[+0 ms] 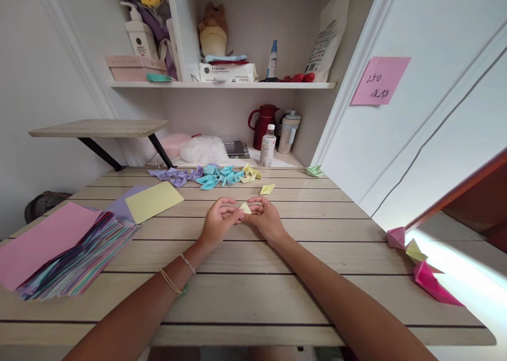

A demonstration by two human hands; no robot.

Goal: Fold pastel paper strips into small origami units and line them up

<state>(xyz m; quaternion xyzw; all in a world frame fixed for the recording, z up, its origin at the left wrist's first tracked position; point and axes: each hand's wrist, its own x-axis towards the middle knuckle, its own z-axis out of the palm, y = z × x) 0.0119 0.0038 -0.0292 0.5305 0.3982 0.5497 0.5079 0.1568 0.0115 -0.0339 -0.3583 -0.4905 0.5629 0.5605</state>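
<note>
A small pale yellow piece of folded paper (245, 208) is held between my two hands over the middle of the table. My left hand (219, 221) pinches its left side with thumb and fingers. From the right, my right hand (266, 218) grips it the same way, thumb in front and fingers curled behind. Just beyond my hands lies a yellow folded paper piece (267, 189). Farther back sit yellow folded pieces (250, 173), several blue ones (222, 176) and several purple ones (180, 176).
A thick stack of coloured paper (79, 255) lies at the left, with a yellow sheet (154, 201) beside it. Pink and yellow paper boats (433, 283) line the right edge. A green folded piece (315, 170), bottle (268, 147) and red jug (264, 126) stand at the back.
</note>
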